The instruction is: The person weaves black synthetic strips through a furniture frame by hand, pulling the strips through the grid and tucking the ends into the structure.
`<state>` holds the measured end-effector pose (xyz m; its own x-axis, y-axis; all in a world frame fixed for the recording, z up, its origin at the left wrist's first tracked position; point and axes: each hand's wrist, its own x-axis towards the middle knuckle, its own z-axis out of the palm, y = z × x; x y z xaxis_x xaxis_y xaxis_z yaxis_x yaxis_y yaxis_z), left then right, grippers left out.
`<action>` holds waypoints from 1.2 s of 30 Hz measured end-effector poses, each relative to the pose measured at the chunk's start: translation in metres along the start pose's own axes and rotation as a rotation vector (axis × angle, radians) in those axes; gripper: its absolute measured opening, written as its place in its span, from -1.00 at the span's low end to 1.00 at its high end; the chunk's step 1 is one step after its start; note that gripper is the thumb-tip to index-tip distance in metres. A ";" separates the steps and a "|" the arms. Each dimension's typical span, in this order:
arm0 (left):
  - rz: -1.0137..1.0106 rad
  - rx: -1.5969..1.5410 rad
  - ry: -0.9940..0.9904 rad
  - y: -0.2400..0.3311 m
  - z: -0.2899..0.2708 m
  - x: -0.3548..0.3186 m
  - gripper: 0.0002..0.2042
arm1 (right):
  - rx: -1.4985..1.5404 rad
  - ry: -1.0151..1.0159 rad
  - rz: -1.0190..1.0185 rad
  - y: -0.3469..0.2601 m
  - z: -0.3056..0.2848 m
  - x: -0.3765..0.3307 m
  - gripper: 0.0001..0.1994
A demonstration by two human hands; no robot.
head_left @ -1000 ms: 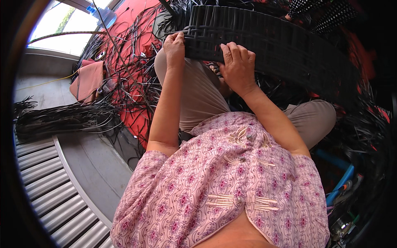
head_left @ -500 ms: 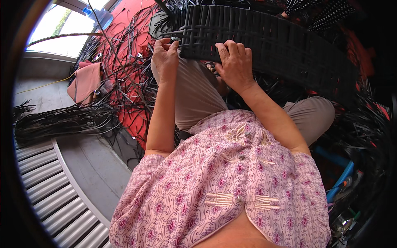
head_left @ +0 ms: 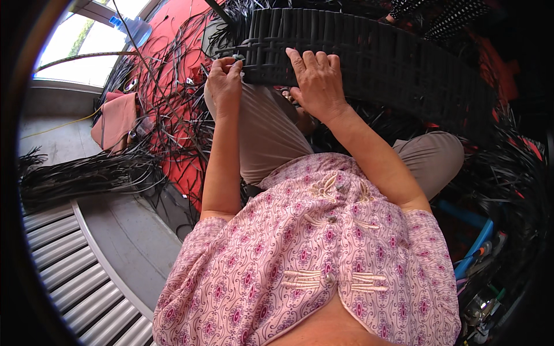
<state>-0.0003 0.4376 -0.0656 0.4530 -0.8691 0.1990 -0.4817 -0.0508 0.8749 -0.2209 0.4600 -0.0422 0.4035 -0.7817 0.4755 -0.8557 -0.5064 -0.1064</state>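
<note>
A long, curved panel woven from black strips lies across in front of me, its left end over my knee. At that end my left hand is closed, thumb and forefinger pinching a thin black strip beside the weave. A small grey-green bit shows at those fingertips; what it is I cannot make out. My right hand lies on the panel's near side, fingers stretched over the woven surface and thumb apart at the lower edge.
Loose black strips litter the red floor covering. A thick bundle of black strips lies left, above a roller conveyor. A pink cloth, a blue water bottle and a blue-edged tray are around me. Dotted sleeves show beyond the panel.
Both hands have moved slightly left, and the right one a little farther up over the panel. The left fingers stay pinched. The whole view has shifted a little.
</note>
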 end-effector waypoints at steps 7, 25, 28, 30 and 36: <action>-0.023 0.005 0.002 -0.011 0.000 0.003 -0.83 | 0.039 0.183 0.000 0.018 0.001 -0.036 -0.38; 0.873 0.116 -0.264 0.080 0.061 -0.065 -0.82 | 0.216 0.244 -0.067 0.046 -0.011 -0.057 -0.58; 0.911 0.208 -0.299 0.066 0.082 -0.081 -0.82 | 0.120 0.233 0.038 0.061 -0.024 -0.076 -0.51; 0.904 0.214 -0.302 0.061 0.083 -0.083 -0.82 | -0.006 0.221 0.111 0.082 -0.041 -0.091 -0.46; 0.975 0.253 -0.353 0.087 0.089 -0.088 -0.68 | -0.121 0.209 0.140 0.109 -0.051 -0.107 -0.43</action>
<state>-0.1496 0.4660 -0.0462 -0.4356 -0.6808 0.5889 -0.6791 0.6779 0.2814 -0.3739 0.5068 -0.0596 0.2140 -0.7425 0.6348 -0.9358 -0.3421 -0.0847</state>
